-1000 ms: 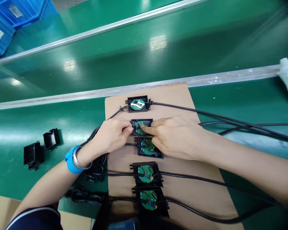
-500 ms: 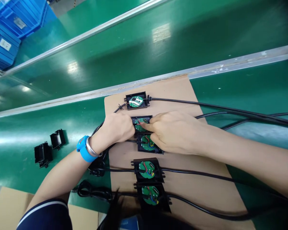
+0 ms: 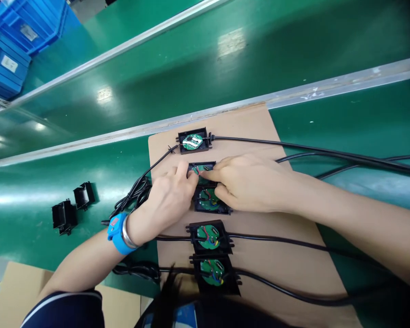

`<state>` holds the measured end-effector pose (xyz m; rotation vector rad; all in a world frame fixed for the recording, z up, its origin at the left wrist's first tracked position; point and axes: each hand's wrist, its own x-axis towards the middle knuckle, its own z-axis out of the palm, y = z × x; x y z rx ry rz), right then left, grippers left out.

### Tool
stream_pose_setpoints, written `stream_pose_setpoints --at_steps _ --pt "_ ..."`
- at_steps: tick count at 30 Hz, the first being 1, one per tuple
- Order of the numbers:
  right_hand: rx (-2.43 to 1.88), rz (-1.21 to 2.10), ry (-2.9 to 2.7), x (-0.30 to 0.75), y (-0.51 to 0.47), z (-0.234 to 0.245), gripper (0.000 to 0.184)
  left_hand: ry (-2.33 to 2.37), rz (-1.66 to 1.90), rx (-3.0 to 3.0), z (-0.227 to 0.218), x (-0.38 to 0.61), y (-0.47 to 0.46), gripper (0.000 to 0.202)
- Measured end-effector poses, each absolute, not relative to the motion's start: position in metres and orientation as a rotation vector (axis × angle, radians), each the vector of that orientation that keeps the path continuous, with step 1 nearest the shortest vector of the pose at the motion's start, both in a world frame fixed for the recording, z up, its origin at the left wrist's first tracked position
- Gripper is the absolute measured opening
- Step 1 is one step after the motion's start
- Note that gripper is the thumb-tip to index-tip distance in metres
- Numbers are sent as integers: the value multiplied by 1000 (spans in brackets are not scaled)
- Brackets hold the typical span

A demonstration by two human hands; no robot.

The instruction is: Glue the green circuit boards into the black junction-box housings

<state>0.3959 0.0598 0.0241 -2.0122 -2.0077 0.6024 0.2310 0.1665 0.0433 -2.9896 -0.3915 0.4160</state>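
Note:
A black plastic housing (image 3: 208,163) with a round green circuit board (image 3: 201,169) and red wire inside lies between my two hands. My left hand (image 3: 171,193), closed with bent fingers, grips the housing's left end, and its fingertips reach over the board. From the right, my right hand (image 3: 251,182) closes around the other end; its index finger is stretched onto the red wire, the rest are curled. Its thumb side is beside a second housing (image 3: 212,210), directly below, whose board carries coloured wires. My fingers hide much of the first housing.
Another housing (image 3: 194,141) with a white-marked board lies above on the cardboard sheet (image 3: 253,125). Two more wired housings (image 3: 210,237) lie nearer me. Black cables (image 3: 314,148) run right; coiled cable (image 3: 133,196) lies left. Small black cases (image 3: 64,217) and blue crates (image 3: 29,27) are farther left.
My left hand has shifted a little toward me, and its index finger and thumb now show over the board. The right index finger stays on the wire. The view has tilted slightly.

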Motion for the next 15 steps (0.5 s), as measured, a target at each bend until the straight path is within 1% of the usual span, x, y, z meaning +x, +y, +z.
stream_pose_setpoints --at_steps 2,4,6,7,8,10,12,13,15 --pt "-2041 669 -2044 400 59 25 39 -372 383 -3055 45 234 171 33" --pt "-2040 733 -2048 405 57 27 45 -332 258 -3134 45 235 176 30" --pt "-2011 739 -2013 409 55 28 49 -202 147 -3202 43 234 181 28" --pt "-1993 724 -1995 411 53 29 47 -104 125 -3225 41 234 182 27" --pt "-1969 704 -1976 413 51 29 44 -3 123 -3240 38 234 184 27" --pt "-1932 662 -1952 415 46 27 31 152 149 -3254 32 234 189 26" --pt "-1916 573 -1991 415 40 23 19 214 155 -3263 27 234 193 28" --pt "-1909 489 -2037 414 37 20 16 230 152 -3268 26 234 195 30" --pt "-1888 272 -2133 411 33 14 17 256 141 -3286 23 233 197 33"
